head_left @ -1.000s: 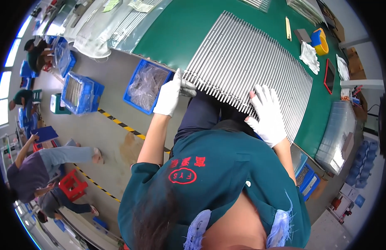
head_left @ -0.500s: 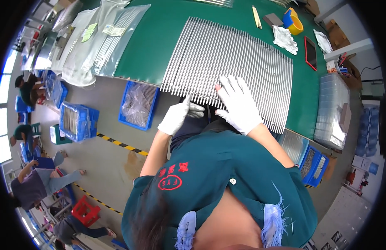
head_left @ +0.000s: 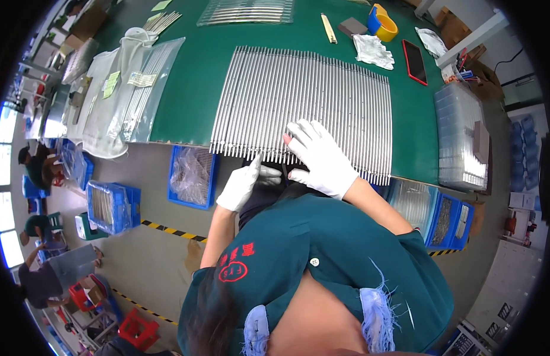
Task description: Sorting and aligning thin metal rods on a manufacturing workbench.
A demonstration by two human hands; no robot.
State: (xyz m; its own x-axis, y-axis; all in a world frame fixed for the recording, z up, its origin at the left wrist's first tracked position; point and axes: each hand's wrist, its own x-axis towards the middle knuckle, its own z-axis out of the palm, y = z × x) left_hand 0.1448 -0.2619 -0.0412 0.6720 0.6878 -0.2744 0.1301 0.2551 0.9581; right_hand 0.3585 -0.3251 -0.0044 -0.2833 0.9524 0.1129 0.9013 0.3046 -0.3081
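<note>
A wide row of thin silver metal rods (head_left: 310, 89) lies side by side on the green table (head_left: 183, 113), with the near ends sticking out past its front edge. White-gloved, my right hand (head_left: 322, 157) rests on the near part of the rods, fingers stretched out; a bare fingertip shows through the glove. My left hand (head_left: 242, 184), also gloved, is at the protruding rod ends left of it. One of its fingers points up to the ends and the others stretch to the right below them; I cannot tell whether it touches a rod.
Bagged rods (head_left: 147, 89) lie on the table's left, another bag of rods (head_left: 245, 12) at the back. Far right are a yellow-and-blue tape holder (head_left: 383, 25), a crumpled white glove (head_left: 372, 51) and a red-edged phone (head_left: 414, 62). Clear plastic trays (head_left: 458, 136) stand right; a blue crate (head_left: 192, 178) sits below.
My view has shifted, so the table and rods sit lower and further left. Both hands keep nearly the same places at the rods. A person in the left background has moved.
</note>
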